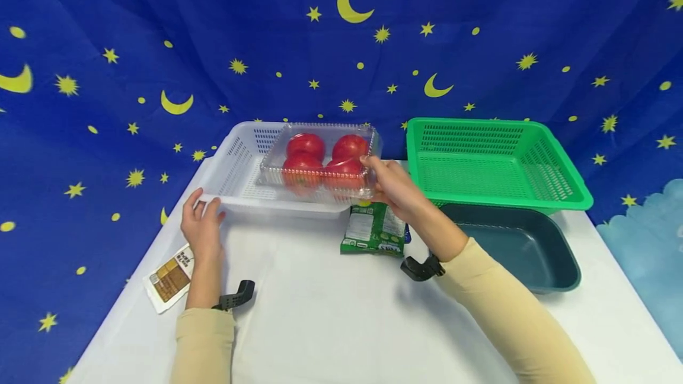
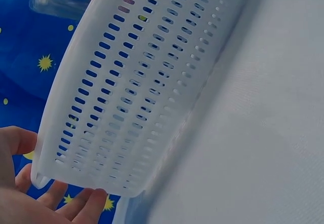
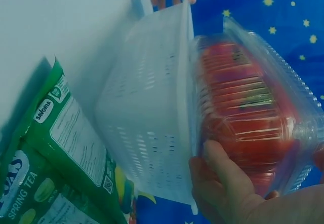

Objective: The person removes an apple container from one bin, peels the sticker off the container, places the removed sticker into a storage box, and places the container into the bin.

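Note:
My right hand (image 1: 397, 188) grips the right end of a clear plastic clamshell box (image 1: 269, 162) with several red tomatoes (image 1: 306, 145) in it. The box is over the right part of a white perforated basket (image 1: 235, 173), slightly tilted; whether it touches the basket floor cannot be seen. In the right wrist view, the thumb and fingers are around the box (image 3: 298, 117) beside the basket's rim. At the basket's front left corner, my left hand (image 1: 203, 227) holds the rim, with its thumb and fingers on either side of the corner in the left wrist view.
A green snack bag (image 1: 373, 230) lies before the white basket, partly under my right hand. At right stand a green perforated basket (image 1: 496, 182) and, in front of it, a dark teal basin (image 1: 512, 248). A white and brown packet (image 1: 171, 277) lies by my left forearm.

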A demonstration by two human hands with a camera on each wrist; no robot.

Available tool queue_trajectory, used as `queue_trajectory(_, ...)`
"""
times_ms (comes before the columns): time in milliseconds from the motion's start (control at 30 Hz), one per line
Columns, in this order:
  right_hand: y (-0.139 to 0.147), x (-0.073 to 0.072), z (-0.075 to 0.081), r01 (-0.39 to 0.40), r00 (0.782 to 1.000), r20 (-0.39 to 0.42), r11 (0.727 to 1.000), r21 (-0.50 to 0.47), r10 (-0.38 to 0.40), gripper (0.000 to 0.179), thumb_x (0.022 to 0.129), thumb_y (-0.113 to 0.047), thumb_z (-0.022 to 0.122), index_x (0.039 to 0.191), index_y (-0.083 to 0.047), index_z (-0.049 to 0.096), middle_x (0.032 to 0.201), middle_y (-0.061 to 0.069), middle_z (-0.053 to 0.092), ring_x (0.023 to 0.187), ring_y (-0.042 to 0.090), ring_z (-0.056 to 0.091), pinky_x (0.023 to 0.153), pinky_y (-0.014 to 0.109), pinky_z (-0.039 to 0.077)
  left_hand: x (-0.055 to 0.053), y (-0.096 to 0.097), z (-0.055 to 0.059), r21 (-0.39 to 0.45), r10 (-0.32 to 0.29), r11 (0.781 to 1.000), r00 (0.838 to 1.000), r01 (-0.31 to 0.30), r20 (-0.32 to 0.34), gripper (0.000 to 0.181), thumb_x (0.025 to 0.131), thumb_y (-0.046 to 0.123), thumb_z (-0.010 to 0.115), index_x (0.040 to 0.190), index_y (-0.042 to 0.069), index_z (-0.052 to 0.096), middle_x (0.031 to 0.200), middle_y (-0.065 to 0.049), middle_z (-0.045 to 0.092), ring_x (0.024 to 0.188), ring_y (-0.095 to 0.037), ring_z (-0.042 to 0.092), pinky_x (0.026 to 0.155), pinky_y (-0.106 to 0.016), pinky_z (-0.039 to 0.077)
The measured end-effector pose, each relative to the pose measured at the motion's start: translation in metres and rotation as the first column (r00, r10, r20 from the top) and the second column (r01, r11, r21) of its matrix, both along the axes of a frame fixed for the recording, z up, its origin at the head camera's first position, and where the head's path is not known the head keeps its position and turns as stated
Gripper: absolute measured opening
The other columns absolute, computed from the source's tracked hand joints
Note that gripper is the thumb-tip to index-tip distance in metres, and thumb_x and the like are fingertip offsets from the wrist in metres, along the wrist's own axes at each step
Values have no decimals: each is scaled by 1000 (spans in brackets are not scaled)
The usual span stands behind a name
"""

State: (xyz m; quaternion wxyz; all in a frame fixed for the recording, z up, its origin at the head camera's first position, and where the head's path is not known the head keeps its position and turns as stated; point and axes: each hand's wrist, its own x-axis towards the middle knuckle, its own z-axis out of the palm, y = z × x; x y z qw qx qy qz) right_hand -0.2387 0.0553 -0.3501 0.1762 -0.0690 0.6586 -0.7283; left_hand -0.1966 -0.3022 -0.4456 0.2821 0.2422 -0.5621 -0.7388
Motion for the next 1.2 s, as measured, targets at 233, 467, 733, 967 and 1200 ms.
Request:
queue_trajectory(233,-9,-10,0,10,1000,-21,1000,14,-10,39,95,-35,53,76,-1,58,58,3,47,52,13,44,78,41,56,-2,-1,0,0,-8,1000,1000,8,-13,47,89,9,68,133,18,55,136,-11,52,117,-20,53,98,-45,43)
queue_trajectory(467,-18,-17,4,6,1000,-9,1000,21,-6,40,95,-37,52,97,1,64,80,8,64,71,17,64,79,43,55,-2,-2,0,-41,-7,999,1000,7,-2,48,89,11,67,135,19,53,137,-10,51,119,-20,52,98,-44,44)
queue_trajectory(733,-38,-22,6,44,999,-19,993,111,-43,43,95,-38,52,71,-4,63,59,3,57,51,11,54,74,40,57,0,-2,0,-26,7,1000,1000,-6,15,46,89,9,66,133,19,54,136,-11,53,117,-20,53,97,-42,45)
queue_trajectory(967,-58,-25,4,87,996,-23,983,163,-84,43,95,-39,52,73,-3,63,89,14,67,83,20,65,76,35,56,1,-4,1,-12,12,1000,1000,-12,-9,46,89,8,66,133,17,55,135,-13,53,115,-20,54,96,-44,45)
queue_trajectory(1200,-76,-26,-3,195,980,-81,943,271,-180,51,92,-43,54,91,8,53,105,17,49,68,18,52,63,31,52,1,-3,1,-15,5,1000,1000,-5,3,47,89,9,67,133,17,55,135,-11,53,116,-20,54,97,-44,44)
